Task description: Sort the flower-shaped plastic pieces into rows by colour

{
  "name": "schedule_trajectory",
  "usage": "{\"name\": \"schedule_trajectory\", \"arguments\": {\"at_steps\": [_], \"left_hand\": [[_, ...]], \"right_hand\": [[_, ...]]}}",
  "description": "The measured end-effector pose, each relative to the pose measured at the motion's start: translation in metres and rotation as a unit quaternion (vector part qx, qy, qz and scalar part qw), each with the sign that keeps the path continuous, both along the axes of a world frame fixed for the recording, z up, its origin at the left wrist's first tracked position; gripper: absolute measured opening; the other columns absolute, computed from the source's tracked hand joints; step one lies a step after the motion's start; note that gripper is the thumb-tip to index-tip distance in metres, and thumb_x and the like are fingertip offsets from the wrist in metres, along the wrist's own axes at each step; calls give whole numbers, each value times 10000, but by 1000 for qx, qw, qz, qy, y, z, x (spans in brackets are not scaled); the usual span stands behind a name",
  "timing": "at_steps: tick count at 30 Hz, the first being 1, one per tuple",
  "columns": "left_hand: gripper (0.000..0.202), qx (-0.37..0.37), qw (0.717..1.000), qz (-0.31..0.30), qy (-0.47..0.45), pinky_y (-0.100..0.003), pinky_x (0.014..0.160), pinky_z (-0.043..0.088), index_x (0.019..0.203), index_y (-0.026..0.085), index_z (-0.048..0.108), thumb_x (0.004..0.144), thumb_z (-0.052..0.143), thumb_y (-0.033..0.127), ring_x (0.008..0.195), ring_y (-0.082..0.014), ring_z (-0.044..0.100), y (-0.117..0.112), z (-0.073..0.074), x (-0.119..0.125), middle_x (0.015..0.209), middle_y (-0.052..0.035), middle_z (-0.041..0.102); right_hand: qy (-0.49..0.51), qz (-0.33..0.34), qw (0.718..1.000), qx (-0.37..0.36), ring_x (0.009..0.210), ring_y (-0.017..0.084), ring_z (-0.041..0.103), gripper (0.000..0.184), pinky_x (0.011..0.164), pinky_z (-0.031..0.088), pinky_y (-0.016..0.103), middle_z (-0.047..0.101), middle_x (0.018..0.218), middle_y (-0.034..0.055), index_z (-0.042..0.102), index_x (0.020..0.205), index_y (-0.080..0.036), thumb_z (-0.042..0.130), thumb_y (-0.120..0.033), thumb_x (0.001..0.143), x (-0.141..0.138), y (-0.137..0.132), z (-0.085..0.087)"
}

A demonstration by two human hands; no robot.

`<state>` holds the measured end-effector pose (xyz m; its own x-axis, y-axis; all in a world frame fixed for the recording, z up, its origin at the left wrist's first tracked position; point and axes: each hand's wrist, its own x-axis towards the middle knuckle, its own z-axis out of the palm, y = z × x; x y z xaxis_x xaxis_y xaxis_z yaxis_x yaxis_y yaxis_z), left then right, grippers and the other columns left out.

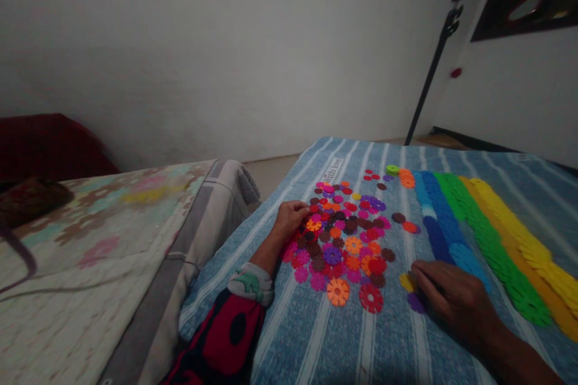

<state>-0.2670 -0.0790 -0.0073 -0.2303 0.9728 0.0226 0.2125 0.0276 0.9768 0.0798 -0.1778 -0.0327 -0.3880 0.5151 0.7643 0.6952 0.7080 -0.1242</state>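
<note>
At the left edge of a loose pile of notched plastic interlocking discs (333,254), my left hand (289,221) has its fingers curled together. Anything between those fingertips is too small to make out. The pile mixes pink, red, orange, brown and purple discs. My right hand (458,295) is closed to the right of the pile, with a yellow disc (407,281) at its thumb and fingertips. Just below that, a purple disc (416,302) lies on the cloth, partly behind the hand. Overlapping rows of blue discs (437,240), green discs (492,252) and yellow discs (519,234) run beyond the right hand.
A blue striped cloth (311,337) covers the surface under the discs. Small groups of orange discs (407,178) and lime discs (392,169) lie at the far side. To the left is a bed with a floral cover (112,240). A black stand (431,72) rises behind.
</note>
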Motion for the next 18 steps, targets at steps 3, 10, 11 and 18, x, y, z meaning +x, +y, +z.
{"name": "schedule_trajectory", "arguments": {"at_steps": [3, 10, 11, 18], "left_hand": [[187, -20, 999, -24, -13, -208, 459, 416, 660, 130, 652, 604, 691, 305, 469, -100, 524, -3, 5, 5, 524, 13, 607], [202, -37, 997, -66, -9, -213, 497, 411, 681, 133, 659, 613, 699, 319, 500, -100, 538, -5, 5, 12, 549, 12, 618], [206, -34, 997, -73, -9, -214, 498, 407, 685, 132, 664, 611, 694, 322, 499, -99, 535, -5, 4, 12, 550, 12, 618], [233, 16, 998, -64, 1, -231, 536, 430, 700, 133, 687, 630, 666, 354, 545, -126, 575, -3, 2, 10, 599, -15, 662]], "right_hand": [[4, -2, 1000, -17, 631, 155, 691, 274, 604, 530, 252, 742, 756, 64, 716, 830, -168, 497, -252, 970, 0, -1, 0], [1, 3, 1000, -25, 614, 147, 681, 265, 612, 525, 255, 736, 738, 50, 720, 840, -166, 503, -249, 966, -2, -2, 2], [-1, 5, 1000, -23, 612, 145, 681, 260, 614, 524, 255, 734, 737, 49, 718, 843, -162, 504, -245, 966, -2, -1, 3], [-10, 7, 1000, -15, 602, 148, 677, 264, 592, 515, 253, 731, 734, 59, 706, 829, -152, 497, -229, 971, -2, -1, 4]]}}
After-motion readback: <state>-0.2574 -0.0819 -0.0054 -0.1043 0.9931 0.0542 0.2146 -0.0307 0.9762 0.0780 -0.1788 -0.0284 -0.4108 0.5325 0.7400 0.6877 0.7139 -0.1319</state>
